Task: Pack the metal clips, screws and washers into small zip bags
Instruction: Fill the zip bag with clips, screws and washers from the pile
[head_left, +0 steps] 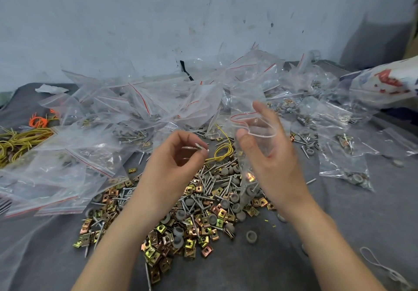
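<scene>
bare forearms [108, 252] are seen reaching in from below. just beyond, clips [181, 241], loose screws [210, 182] and washers [251, 236] are heaped on the grey cloth [339, 234]: small, hard, light, probably slippery, best pinched a few at a time. higher up, silver screws [202, 147] are pinched at the left hand's [178, 155] fingertips. the flimsy zip bag [255, 132] is held near its mouth by the right hand [271, 152], spread open, a few parts lying in its bottom. the hands are apart, side by side. filled bags [140, 100] are piled behind.

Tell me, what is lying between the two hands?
In the head view, a yellow wire loop lies between the left hand, pinching screws, and the right hand, holding a zip bag.
</scene>
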A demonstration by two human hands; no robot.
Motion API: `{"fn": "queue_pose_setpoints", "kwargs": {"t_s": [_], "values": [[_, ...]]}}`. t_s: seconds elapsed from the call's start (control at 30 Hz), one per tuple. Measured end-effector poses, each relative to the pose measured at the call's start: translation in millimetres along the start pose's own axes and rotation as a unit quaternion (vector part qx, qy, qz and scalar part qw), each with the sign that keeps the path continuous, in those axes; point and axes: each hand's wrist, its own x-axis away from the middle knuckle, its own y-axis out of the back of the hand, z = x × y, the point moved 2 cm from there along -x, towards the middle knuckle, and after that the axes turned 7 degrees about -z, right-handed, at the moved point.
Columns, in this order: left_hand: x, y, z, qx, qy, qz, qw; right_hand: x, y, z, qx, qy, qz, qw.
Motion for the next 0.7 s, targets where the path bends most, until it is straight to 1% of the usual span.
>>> {"fn": "queue_pose_setpoints", "kwargs": {"t_s": [0.07, 0.13, 0.3, 0.4, 0.47, 0.53, 0.6, 0.63, 0.7], "values": [[0.8, -0.6, -1.2, -0.009, -0.015, -0.001, 1.000, 0.4, -0.4, 0.1, 0.002, -0.001, -0.002, 1.000], [0.8, -1.4, -0.6, -0.048, -0.037, -0.003, 0.998, 0.8, -1.1, 0.0, 0.000, -0.005, -0.001, 1.000], [1.1, -3.7, -1.7, -0.165, -0.142, -0.011, 0.976, 0.7, -1.4, -0.1, -0.003, -0.005, -0.002, 1.000], [1.8, -5.1, -1.2, -0.185, -0.154, -0.013, 0.971, 1.1, -1.1, 0.6, -0.001, -0.004, -0.001, 1.000], [2.1, -5.9, -1.3, -0.183, -0.145, -0.019, 0.972, 1.2, -0.7, 1.0, 0.000, -0.007, 0.001, 1.000], [1.2, -5.7, -1.9, -0.144, -0.110, -0.029, 0.983, 1.5, -0.6, 1.2, 0.001, -0.003, 0.001, 1.000], [-1.7, -4.5, -3.3, -0.054, -0.048, -0.050, 0.996, 2.2, -1.1, 1.4, 0.004, -0.001, 0.002, 1.000], [-3.8, -4.0, -4.6, 0.002, -0.010, -0.065, 0.998, 2.5, -1.5, 1.7, 0.006, -0.002, 0.005, 1.000], [-8.4, -3.4, -8.0, 0.114, 0.067, -0.096, 0.987, 3.1, -2.5, 2.0, 0.017, -0.002, 0.014, 1.000]]}}
